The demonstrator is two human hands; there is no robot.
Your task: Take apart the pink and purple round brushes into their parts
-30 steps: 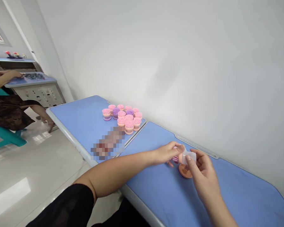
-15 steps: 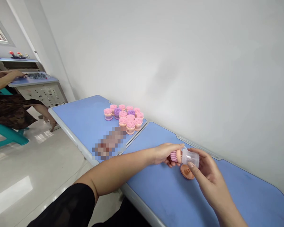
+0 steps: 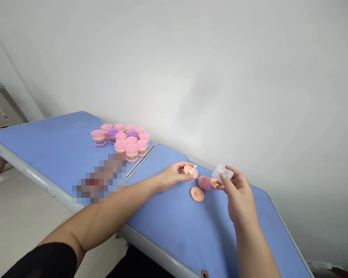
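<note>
My left hand [image 3: 171, 177] is closed around a peach brush head [image 3: 187, 170], its hollow side turned up and a small white stem standing out of it. To the right, my right hand [image 3: 241, 199] pinches a translucent plastic cup [image 3: 218, 172] between thumb and fingers. Below and between the hands lies a round peach base [image 3: 197, 194] with a raised centre. Another brush head [image 3: 205, 182] with pink bristles rests on its side on the blue table [image 3: 176, 220]. Beside it, close to my right fingers, is a second peach piece [image 3: 214, 183], partly hidden.
A cluster of assembled pink and purple bristle brushes [image 3: 131, 151] stands on the adjoining left table [image 3: 55, 135]. A pixelated patch lies in front of them. The white wall [image 3: 174, 69] rises along the tables' back edge. Another desk [image 3: 5, 108] shows at far left.
The view has swung to the right, and the co-worker is out of frame. My hands have moved apart, with the translucent cup separated from the brush head. More loose parts show on the table.
</note>
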